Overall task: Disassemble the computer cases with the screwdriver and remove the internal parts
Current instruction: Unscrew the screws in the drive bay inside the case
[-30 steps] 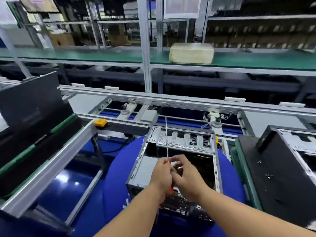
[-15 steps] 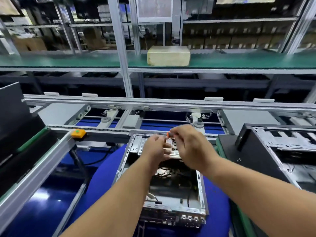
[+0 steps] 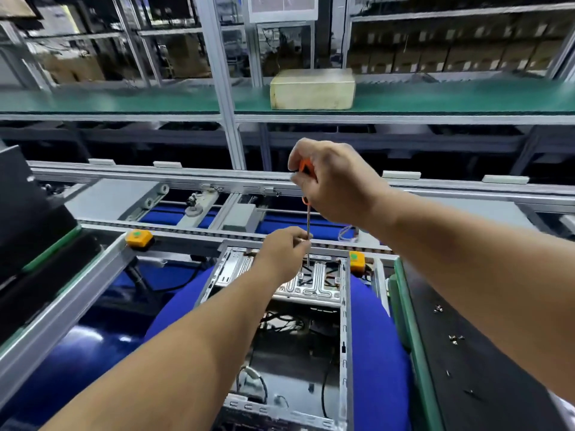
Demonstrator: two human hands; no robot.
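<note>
- My right hand (image 3: pixel 337 181) has lifted well above the open grey steel computer case (image 3: pixel 343 337) since half a second ago, when both hands were bunched low at the case's far end; its grip is closed round the orange handle of the slim-shafted screwdriver (image 3: pixel 308 219).
- The screwdriver now stands nearly upright, its tip down on the ribbed silver drive-bay bracket (image 3: pixel 314 284) at the far end of the case. A second ago its shaft pointed up and away from the work, so the tool has been flipped and seated.
- My left hand (image 3: pixel 281 255) pinches the shaft low down, a narrow grip that steadies the tip over the screw; the screw head itself is too small to make out.
- The case lies on its side on a round blue cushioned pad (image 3: pixel 378 343) at the near edge of the bench, side panel already off, black cables (image 3: pixel 281 321) exposed inside.
- I judge this means the bracket screw is about to be turned out; the bracket and the parts below it remain in place, so the stripping is at an early stage.
- Loose small screws (image 3: pixel 454 338) lie on the black mat (image 3: pixel 466 368) to the right, well apart from the case.
- A pale rectangular foam block (image 3: pixel 312 88) sits on the green shelf (image 3: pixel 109 101) behind.
</note>
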